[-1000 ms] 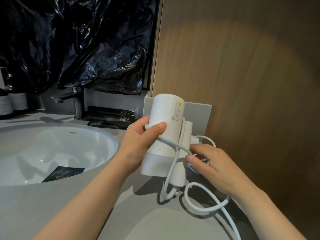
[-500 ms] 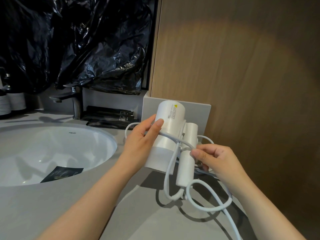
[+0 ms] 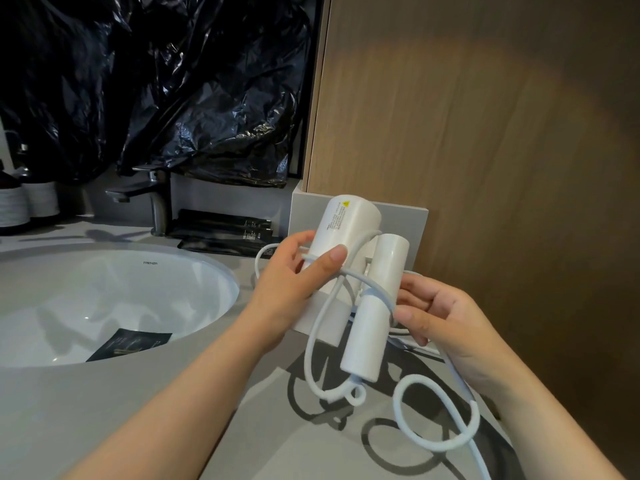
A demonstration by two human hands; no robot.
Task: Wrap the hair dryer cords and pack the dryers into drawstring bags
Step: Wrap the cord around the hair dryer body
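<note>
Gripping dryer (image 3: 346, 233) barrel, left hand (image 3: 291, 282); right hand (image 3: 443, 323) apparently pinching cord (image 3: 440, 446).

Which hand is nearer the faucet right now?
Left. The left hand, gripping the hair dryer, is to the right of and in front of the faucet; the right hand is farther right, past the dryer, holding the cord.

Sink (image 3: 104, 289) left of hair dryer (image 3: 346, 244), faucet (image 3: 152, 199) behind sink
</note>
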